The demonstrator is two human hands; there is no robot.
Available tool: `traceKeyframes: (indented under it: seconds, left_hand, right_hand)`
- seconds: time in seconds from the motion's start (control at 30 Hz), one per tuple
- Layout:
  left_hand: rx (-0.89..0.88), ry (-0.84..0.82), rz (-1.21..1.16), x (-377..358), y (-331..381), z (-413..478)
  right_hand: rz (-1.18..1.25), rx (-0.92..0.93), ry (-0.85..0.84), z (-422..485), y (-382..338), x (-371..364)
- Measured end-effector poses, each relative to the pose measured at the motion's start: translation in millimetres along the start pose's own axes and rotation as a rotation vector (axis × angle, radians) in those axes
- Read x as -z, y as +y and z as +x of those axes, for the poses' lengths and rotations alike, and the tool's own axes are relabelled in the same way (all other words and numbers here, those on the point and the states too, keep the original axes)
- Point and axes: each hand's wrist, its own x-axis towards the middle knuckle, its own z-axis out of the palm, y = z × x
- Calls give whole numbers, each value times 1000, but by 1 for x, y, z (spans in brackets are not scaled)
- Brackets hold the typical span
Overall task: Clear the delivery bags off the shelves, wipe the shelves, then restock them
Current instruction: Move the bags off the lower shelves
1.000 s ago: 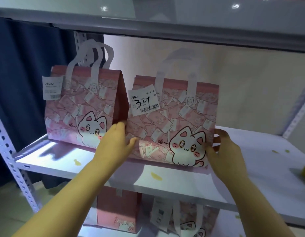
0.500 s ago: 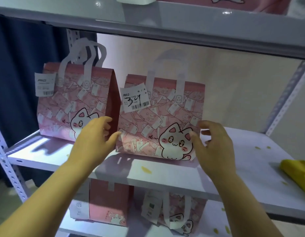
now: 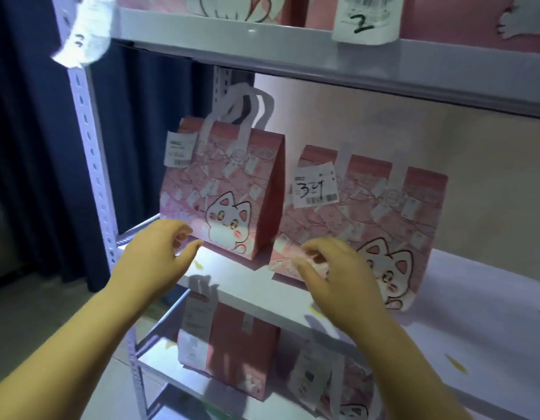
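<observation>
Two pink cat-print delivery bags stand upright on the middle shelf [image 3: 250, 286], just beside each other, not clearly touching. Left bag [image 3: 232, 189] sits near the shelf's left end, white handles up, small white label at its top left corner. Right bag [image 3: 383, 213] has a white label [image 3: 314, 185] with "34" handwritten on it, handles blurred. Left hand [image 3: 158, 257] is in front of the left bag's lower left corner, fingers loosely curled, thumb out under the bag's bottom edge, nothing held; contact with the bag can't be told. Right hand [image 3: 338, 274] is in front of the right bag's lower left corner, fingers loosely curled, nothing gripped; can't tell if the fingertips touch the bag. Both forearms reach up from the bottom of the view. Upper shelf [image 3: 293, 60] carries more pink bags, mostly cut off, one tag [image 3: 365, 22] marked "2" hanging over its front edge. Lower shelf [image 3: 159, 371] holds two more pink bags [image 3: 232, 347], the right one blurred. Yellow flecks [image 3: 456, 363] lie on the middle shelf at right. Perforated shelf post [image 3: 91, 165] at left, dark curtain [image 3: 35, 147] behind it.
</observation>
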Motion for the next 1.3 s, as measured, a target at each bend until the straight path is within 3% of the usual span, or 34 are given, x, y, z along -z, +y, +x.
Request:
traceKeyframes:
  seconds: [0.13, 0.37, 0.6, 0.77, 1.03, 1.3]
  left_hand:
    - [35, -14, 28, 6, -38, 19]
    - [55, -147, 49, -6, -87, 74]
    - [65, -157, -83, -27, -110, 106]
    - [104, -267, -151, -39, -116, 120]
    - [-35, -125, -229, -39, -124, 112]
    - [22, -140, -200, -29, -121, 105]
  right_hand:
    - [-73, -74, -39, 20, -21, -33]
    - [-127, -280, 73, 55, -49, -85]
    - [-294, -374, 121, 69, -64, -111]
    - [-333, -414, 108, 71, -62, -118]
    - [-351, -511, 127, 75, -60, -119]
    - [-316, -503, 165, 75, -62, -117]
